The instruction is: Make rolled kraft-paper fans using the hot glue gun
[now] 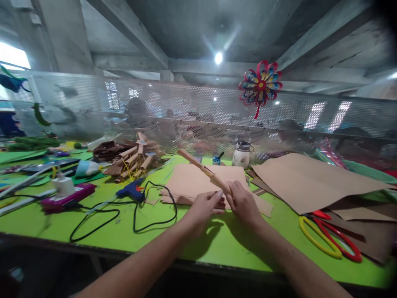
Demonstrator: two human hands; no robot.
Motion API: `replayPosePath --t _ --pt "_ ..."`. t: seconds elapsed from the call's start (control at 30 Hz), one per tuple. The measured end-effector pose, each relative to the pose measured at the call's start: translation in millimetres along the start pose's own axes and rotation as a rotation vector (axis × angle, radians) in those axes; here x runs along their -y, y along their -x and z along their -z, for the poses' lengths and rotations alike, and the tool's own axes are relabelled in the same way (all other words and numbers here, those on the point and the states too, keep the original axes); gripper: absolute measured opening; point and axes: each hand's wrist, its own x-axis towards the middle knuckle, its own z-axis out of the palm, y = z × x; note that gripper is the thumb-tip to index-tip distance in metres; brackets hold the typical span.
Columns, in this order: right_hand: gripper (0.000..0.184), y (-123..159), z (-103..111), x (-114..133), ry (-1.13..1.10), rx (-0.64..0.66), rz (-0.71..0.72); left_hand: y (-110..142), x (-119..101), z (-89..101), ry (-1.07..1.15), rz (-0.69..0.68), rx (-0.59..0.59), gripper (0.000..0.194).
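Observation:
A narrow folded strip of brown paper (200,167) slants up and to the left above the table, its far end in the air. My right hand (243,203) is closed round its lower part. My left hand (204,205) is closed at the near end of the strip, thumb and fingers together against it; its fingertips are partly hidden. Beneath and behind both hands lies a stack of brown paper sheets (186,178) on the green table (151,240).
A blue glue gun (132,190) with a looping black cord lies left, near a purple power strip (68,198). Rolled brown paper pieces (136,159) are piled behind it. To the right are large brown sheets (310,178) and red-and-yellow scissors (331,240). A bottle (242,155) stands at the back.

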Motion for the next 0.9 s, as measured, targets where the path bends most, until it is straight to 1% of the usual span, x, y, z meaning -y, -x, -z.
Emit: replayPosePath --t 0.07,0.17,0.23,0.4,0.6,0.73,0.9 --pt "0.019 2 -3 4 0.013 -0.017 0.014 -15 -1 -11.0 0.121 -0.007 0.005 0.038" --pt "0.022 4 -6 8 0.051 -0.046 0.019 -24 -3 -16.2 0.228 -0.044 -0.052 0.034" --pt "0.024 6 -8 11 0.063 -0.041 0.017 -24 -2 -14.7 0.251 -0.049 -0.083 0.031" --pt "0.032 9 -11 14 0.046 0.044 0.036 -18 0 -7.0 0.250 -0.013 -0.099 0.025" --pt "0.039 8 -11 16 0.054 0.020 0.088 -21 -3 -3.5 0.366 -0.006 -0.065 0.028" --pt "0.043 7 -10 19 0.068 0.003 0.115 -23 0 -4.2 0.419 -0.017 -0.122 0.028" --pt "0.047 8 -10 22 0.047 0.032 0.156 -25 2 -5.2 0.425 -0.044 -0.186 0.028"
